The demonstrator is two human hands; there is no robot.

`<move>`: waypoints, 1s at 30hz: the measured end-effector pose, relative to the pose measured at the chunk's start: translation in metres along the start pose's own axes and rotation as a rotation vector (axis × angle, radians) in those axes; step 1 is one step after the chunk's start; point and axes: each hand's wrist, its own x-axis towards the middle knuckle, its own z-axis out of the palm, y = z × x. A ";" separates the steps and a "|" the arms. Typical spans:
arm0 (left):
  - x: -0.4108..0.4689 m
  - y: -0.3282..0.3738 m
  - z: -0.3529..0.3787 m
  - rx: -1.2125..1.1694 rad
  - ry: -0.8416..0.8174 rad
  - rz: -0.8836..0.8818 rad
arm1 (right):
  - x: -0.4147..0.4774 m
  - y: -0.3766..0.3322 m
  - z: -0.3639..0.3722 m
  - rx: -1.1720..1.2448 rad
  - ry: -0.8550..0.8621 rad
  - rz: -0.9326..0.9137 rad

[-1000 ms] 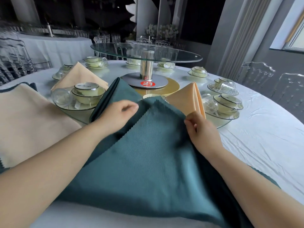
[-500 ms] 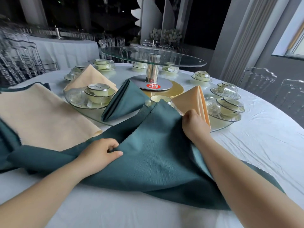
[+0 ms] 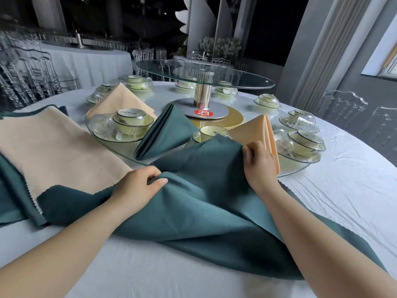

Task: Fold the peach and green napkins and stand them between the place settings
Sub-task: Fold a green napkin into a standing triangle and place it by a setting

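A large green napkin [image 3: 199, 209] lies loosely spread on the white tablecloth [image 3: 343, 190] at the near edge of the round table, its far edge lifted off the cloth. The left hand [image 3: 137, 188] pinches that edge at about 9 o'clock of the napkin, fingers curled over the fabric and thumb pressed on top. The right hand [image 3: 260, 164] grips the raised far corner at about 1 o'clock, fingers closed around a bunched fold.

Past the hands, at 12 o'clock, a folded green napkin [image 3: 165, 132] stands upright as a cone between 2 place settings. To its right, at 1 o'clock, a folded peach napkin [image 3: 257, 130] also stands, just behind the right hand and beside a place setting [image 3: 300, 140] of stacked bowls and an overturned glass. Another folded peach napkin [image 3: 120, 102] stands at 11 o'clock behind the left place setting [image 3: 129, 123].

At 9 o'clock a flat peach napkin [image 3: 53, 147] rests on a stack of green ones [image 3: 12, 190], its near corner touching the napkin being handled.

In the table's middle a glass turntable [image 3: 214, 72] sits on a chrome post [image 3: 202, 91], with a red tag reading 21 [image 3: 203, 113] on its base. More place settings ring the far side.
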 end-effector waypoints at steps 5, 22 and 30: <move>0.008 0.004 -0.012 -0.215 0.051 -0.011 | 0.017 -0.011 -0.025 0.014 0.036 0.080; -0.013 -0.054 -0.111 -0.517 -0.550 -0.182 | 0.067 -0.028 -0.025 -0.141 -0.049 0.051; -0.006 -0.040 -0.094 0.516 0.059 -0.089 | 0.075 -0.024 0.001 -0.194 -0.129 0.053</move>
